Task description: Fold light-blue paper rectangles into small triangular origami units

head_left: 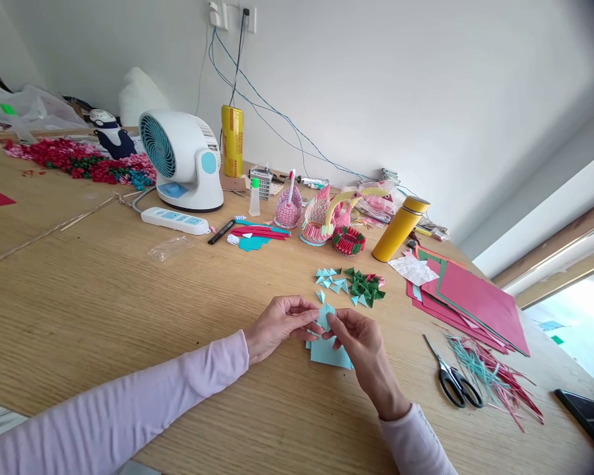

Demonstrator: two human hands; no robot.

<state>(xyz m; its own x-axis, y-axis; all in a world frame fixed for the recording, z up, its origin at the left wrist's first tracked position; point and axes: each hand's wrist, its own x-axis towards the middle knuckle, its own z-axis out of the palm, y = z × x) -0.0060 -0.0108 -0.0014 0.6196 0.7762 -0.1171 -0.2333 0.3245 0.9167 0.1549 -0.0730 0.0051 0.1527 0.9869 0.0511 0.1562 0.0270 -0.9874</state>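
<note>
White fan [183,158], yellow flask [400,229], scissors [453,377], red paper sheets [470,300]

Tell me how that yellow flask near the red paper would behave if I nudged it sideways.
The yellow flask stands tall and narrow, so a high push would probably tip it. It is round, so once down it may roll toward the red paper sheets.

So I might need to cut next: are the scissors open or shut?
Shut: the scissors lie flat on the table, blades together.

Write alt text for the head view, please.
Left hand and right hand pinch a light blue paper piece above blue paper slips on a wooden table. Folded triangles and scissors lie nearby.
</note>
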